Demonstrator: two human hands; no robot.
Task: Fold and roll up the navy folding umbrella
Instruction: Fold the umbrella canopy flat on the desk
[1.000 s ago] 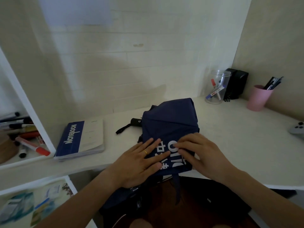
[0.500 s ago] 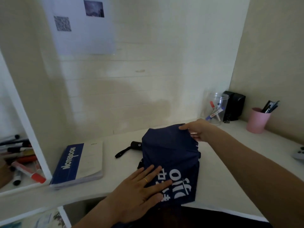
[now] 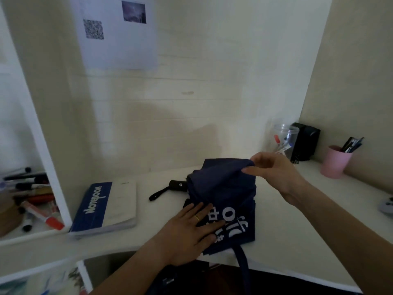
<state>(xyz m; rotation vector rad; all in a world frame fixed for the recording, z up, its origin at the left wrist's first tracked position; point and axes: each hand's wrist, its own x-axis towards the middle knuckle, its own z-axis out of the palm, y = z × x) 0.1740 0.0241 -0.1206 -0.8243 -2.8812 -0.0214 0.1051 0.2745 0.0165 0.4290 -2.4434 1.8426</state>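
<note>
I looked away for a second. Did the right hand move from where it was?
Yes. The right hand left the white lettering near the left hand and went to the umbrella's far edge, toward the clear jar, pinching the fabric.

lighting: dim, soft, greenish; you are working without glare. shadows: a broad one is falling across the wall [image 3: 170, 124] behind the desk [image 3: 297, 241]. sharpness: everything is reading soft; the pens on the left shelf [image 3: 32, 233] are blurring. distortion: the wide lens is bowing straight lines at the edges.
</note>
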